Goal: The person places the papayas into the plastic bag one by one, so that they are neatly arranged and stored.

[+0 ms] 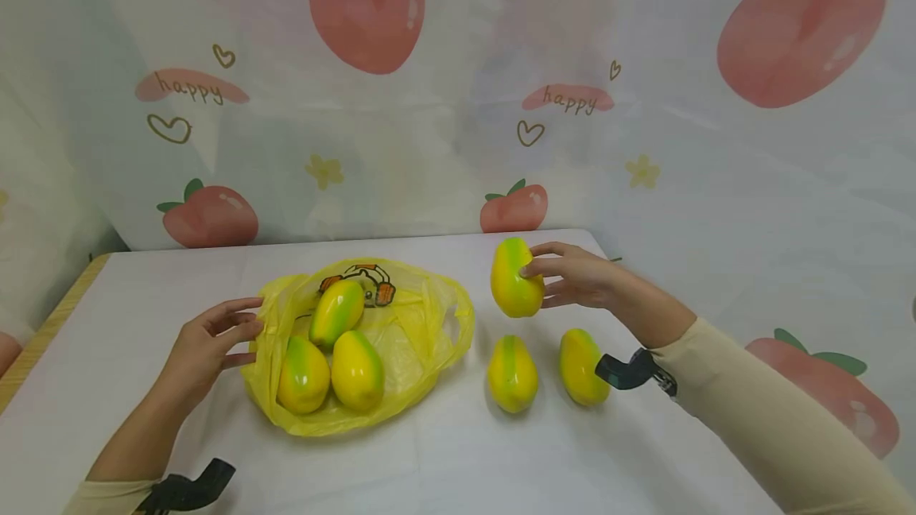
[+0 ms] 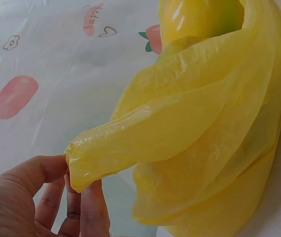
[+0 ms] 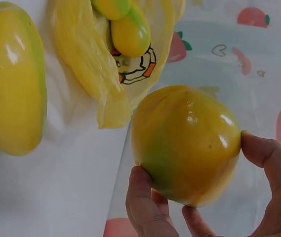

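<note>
My right hand holds a glossy yellow papaya with a green stripe above the table, fingers and thumb spread around it in the right wrist view. On the left, my left hand pinches the rim of a yellow plastic bag between thumb and fingers, as the left wrist view shows. The bag lies spread with its mouth toward me. Inside it are three papayas: one at the back, one at front left and one at front right.
Two more papayas lie on the white-covered table right of the bag, one below the held fruit and one partly behind the right wrist's black mount. A fruit-printed curtain hangs behind the table.
</note>
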Action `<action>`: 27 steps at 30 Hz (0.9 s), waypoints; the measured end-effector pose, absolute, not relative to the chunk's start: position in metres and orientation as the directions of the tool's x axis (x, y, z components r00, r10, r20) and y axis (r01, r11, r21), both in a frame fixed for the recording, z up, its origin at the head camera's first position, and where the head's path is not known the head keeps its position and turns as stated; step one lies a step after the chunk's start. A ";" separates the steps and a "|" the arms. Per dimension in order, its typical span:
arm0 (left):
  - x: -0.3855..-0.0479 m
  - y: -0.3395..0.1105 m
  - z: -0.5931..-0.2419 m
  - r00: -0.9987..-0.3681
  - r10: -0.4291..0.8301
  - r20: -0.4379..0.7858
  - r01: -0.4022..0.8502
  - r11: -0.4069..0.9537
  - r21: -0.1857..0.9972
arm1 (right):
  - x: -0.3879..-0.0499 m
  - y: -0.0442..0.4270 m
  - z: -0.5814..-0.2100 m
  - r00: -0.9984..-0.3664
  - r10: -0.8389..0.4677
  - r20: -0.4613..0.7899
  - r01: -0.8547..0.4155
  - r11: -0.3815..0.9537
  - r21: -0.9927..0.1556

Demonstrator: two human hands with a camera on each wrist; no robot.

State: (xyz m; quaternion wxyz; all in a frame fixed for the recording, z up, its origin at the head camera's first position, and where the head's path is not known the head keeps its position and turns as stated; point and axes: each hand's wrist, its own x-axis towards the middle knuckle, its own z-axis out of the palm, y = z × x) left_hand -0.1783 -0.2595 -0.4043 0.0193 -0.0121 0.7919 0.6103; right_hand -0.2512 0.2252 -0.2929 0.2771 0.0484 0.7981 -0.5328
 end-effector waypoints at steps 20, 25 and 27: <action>-0.177 -0.262 -0.405 -1.000 -0.011 -0.028 -0.030 0.244 0.969 | -0.262 0.182 -0.307 -0.821 -0.263 -0.507 0.384 0.403 -0.831; -0.178 -0.263 -0.405 -1.000 -0.011 -0.025 -0.027 0.236 0.971 | -0.264 0.173 -0.310 -0.816 -0.282 -0.504 0.381 0.394 -0.837; -0.178 -0.263 -0.405 -1.000 -0.011 -0.026 -0.028 0.233 0.972 | -0.266 0.169 -0.311 -0.813 -0.281 -0.509 0.387 0.391 -0.835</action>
